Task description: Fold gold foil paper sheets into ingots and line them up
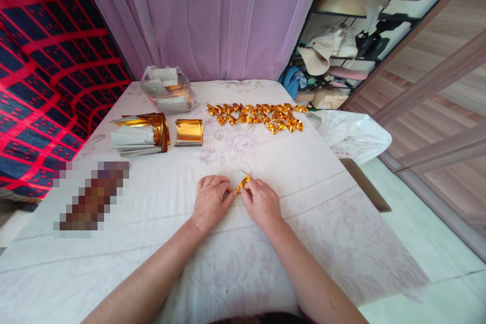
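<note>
A small piece of gold foil paper, with a pale edge behind it, is between my hands above the floral tablecloth. My left hand is closed, its thumb and fingertips pinching the lower left end of the paper. The fingers of my right hand are curled onto its right side, with the thumb pressed against the front. My fingers partly hide the folds. Beyond my hands lie rows of folded gold foil pieces. A short stack of gold foil sheets lies to their left.
A larger fanned stack of foil sheets lies at left, with a clear plastic bag of sheets behind. A pixelated patch covers something at left. A white plastic bag sits beyond the right edge, near a shelf rack.
</note>
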{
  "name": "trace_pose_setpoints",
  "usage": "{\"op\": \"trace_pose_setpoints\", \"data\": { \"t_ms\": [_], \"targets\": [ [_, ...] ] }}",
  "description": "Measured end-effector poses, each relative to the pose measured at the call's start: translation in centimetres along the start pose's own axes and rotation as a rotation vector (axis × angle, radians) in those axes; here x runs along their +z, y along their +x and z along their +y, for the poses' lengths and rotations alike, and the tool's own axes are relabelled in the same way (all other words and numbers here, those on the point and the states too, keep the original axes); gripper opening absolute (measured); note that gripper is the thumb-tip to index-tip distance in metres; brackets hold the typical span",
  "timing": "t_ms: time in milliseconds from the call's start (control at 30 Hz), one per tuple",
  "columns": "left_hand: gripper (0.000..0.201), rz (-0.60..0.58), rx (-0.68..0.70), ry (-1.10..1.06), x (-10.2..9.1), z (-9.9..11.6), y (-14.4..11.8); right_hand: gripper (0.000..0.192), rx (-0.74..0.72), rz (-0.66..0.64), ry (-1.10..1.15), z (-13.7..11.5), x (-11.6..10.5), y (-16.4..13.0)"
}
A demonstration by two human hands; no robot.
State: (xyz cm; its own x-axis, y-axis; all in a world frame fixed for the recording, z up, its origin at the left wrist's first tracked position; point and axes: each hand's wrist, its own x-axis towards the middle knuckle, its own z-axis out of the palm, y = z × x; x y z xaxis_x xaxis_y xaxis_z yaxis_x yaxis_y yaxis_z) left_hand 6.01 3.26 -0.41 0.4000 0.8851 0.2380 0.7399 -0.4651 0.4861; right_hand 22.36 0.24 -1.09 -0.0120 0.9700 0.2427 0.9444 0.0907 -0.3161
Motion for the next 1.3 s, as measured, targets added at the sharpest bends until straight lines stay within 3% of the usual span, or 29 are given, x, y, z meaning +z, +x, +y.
{"op": "trace_pose_setpoints", "data": {
  "t_ms": [1300],
  "targets": [
    [0.014, -0.006, -0.055, 0.066, 0.37, 0.66, 0.04, 0.013, 0.068, -0.069, -0.059, -0.64, -0.25, 0.20]
  ]
}}
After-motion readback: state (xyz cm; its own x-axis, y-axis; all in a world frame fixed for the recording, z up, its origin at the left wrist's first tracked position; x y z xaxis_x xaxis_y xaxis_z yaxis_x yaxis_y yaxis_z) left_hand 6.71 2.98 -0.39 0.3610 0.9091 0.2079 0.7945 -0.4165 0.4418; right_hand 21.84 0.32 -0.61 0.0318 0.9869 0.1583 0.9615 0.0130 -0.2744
